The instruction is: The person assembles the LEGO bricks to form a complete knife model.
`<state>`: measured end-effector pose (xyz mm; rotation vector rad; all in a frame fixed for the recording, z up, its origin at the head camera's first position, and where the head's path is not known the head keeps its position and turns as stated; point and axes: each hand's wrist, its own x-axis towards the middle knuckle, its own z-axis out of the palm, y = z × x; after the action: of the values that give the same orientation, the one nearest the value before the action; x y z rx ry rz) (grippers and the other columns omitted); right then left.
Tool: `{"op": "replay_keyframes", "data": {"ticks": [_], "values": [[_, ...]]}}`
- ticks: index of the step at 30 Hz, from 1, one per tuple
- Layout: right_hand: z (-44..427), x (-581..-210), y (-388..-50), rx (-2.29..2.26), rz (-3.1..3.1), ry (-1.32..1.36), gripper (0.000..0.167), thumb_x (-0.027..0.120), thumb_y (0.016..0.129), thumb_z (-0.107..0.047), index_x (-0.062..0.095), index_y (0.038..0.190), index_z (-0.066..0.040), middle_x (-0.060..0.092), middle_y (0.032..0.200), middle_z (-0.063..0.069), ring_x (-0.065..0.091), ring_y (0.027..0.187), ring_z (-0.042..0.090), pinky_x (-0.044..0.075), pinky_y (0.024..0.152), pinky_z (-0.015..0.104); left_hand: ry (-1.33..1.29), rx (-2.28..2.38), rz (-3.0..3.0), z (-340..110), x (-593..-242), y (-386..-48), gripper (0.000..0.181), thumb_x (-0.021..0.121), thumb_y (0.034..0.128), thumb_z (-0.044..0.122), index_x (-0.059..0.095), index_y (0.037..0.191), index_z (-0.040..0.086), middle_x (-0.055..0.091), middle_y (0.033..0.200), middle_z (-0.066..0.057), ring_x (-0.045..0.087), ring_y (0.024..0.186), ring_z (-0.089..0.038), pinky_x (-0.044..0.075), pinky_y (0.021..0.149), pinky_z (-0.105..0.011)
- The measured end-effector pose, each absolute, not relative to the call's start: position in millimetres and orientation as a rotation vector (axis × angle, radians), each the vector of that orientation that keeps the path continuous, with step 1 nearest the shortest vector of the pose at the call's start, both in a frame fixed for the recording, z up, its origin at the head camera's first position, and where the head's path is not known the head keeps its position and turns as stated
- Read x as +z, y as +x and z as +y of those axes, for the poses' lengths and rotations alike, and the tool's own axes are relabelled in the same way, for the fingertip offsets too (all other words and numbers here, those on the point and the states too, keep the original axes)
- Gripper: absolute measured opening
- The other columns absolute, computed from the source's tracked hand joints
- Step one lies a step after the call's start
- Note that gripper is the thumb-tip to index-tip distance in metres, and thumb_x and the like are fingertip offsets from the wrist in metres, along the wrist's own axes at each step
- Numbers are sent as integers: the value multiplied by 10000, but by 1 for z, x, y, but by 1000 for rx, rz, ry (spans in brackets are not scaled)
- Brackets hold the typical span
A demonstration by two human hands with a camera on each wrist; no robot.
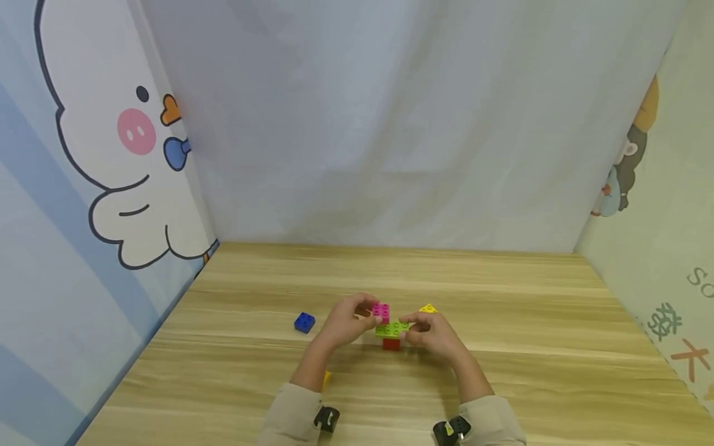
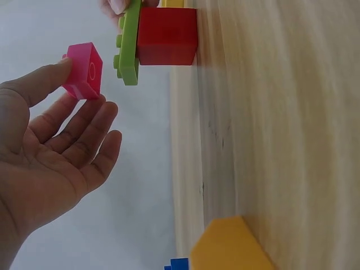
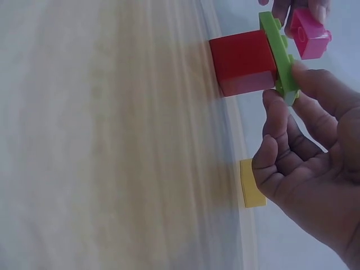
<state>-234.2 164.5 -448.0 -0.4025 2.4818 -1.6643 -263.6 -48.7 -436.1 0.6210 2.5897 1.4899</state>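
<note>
A red block (image 1: 392, 344) stands on the table, and a flat lime-green brick (image 1: 388, 331) lies across its top. Thumb and fingers of my right hand (image 1: 435, 334) pinch the green brick's right end. My left hand (image 1: 347, 322) pinches a pink brick (image 1: 381, 312) between thumb and fingertips. In the left wrist view the pink brick (image 2: 84, 71) hangs apart from the green brick (image 2: 129, 45), above its studs. The right wrist view shows the green brick (image 3: 279, 56) flat against the red block (image 3: 243, 63).
Left of my left hand lies a blue brick (image 1: 304, 322). A yellow brick (image 1: 428, 308) sits behind my right hand. Another, orange-yellow block (image 2: 229, 247) is near my left forearm, mostly hidden in the head view. A pale curtain (image 1: 390, 124) hangs behind the table.
</note>
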Motion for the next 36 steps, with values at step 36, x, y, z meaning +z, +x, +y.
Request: {"op": "replay_keyframes", "data": {"ticks": [36], "values": [[171, -466, -247, -1663, 2470, -407, 344, 691, 803, -47, 620, 1108, 97, 621, 818, 67, 556, 756, 169, 483, 652, 294, 658, 1446, 2560, -32, -450, -265, 290, 710, 839, 185, 652, 1095, 62, 654, 1008, -23, 580, 969, -239, 481, 790, -382]]}}
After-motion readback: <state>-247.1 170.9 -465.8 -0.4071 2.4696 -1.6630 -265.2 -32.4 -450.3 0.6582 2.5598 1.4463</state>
